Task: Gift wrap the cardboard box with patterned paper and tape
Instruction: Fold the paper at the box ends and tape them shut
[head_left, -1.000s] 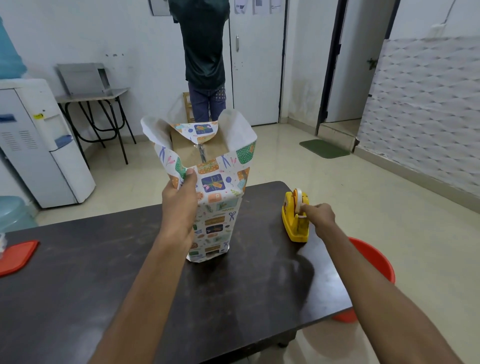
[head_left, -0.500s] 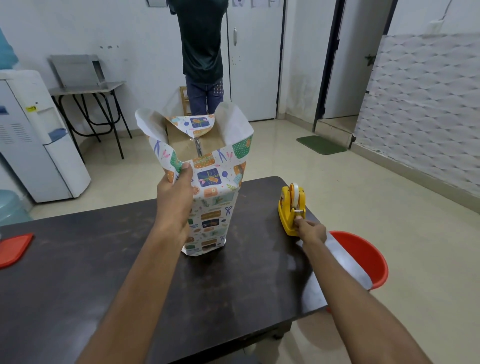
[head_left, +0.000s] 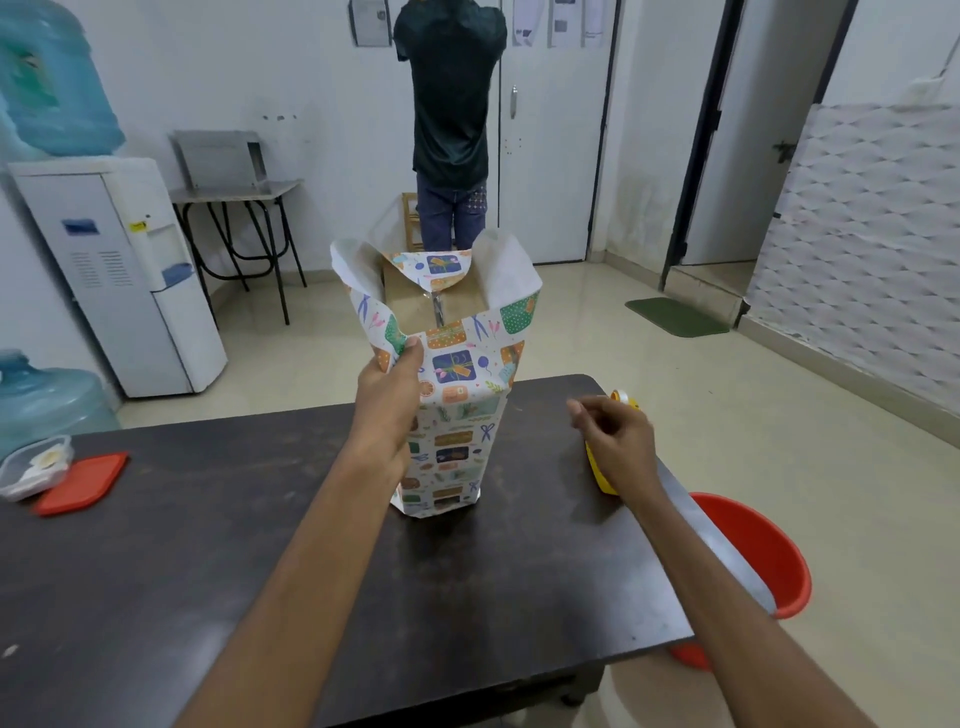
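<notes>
White walls and a pale shiny floor make up the room, and a dark flat table (head_left: 182, 561) fills the near part. On it, the left hand (head_left: 388, 400) grips the tall brown cardboard box (head_left: 410, 306) from the left side, near the top. Its thumb presses on the front, and the other fingers are hidden behind. The box stands upright near the middle of the table. Its sides are wrapped all round in white patterned paper (head_left: 457, 421) with little gifts, scissors and leaves on it. At the top the paper stands open in loose flaps, so the bare brown box shows inside.

The right hand (head_left: 618, 447) is up in the air to the right of the box, not touching it. Its fingers are curled in and the thumb sits close to a fingertip — I cannot tell if a bit of tape is pinched there. Just behind that hand sits a yellow plastic tape dispenser (head_left: 597, 475), mostly hidden, near the right edge of the table. A round red plastic bucket (head_left: 763, 561) is on the floor past that edge.

At the far left of the table lie a flat red lid (head_left: 83, 483) and a clear plastic tub (head_left: 26, 467), side by side. Farther off are a white water cooler (head_left: 114, 270), a green floor mat (head_left: 675, 317) and a person in a dark shirt (head_left: 452, 130) standing by the far wall.
</notes>
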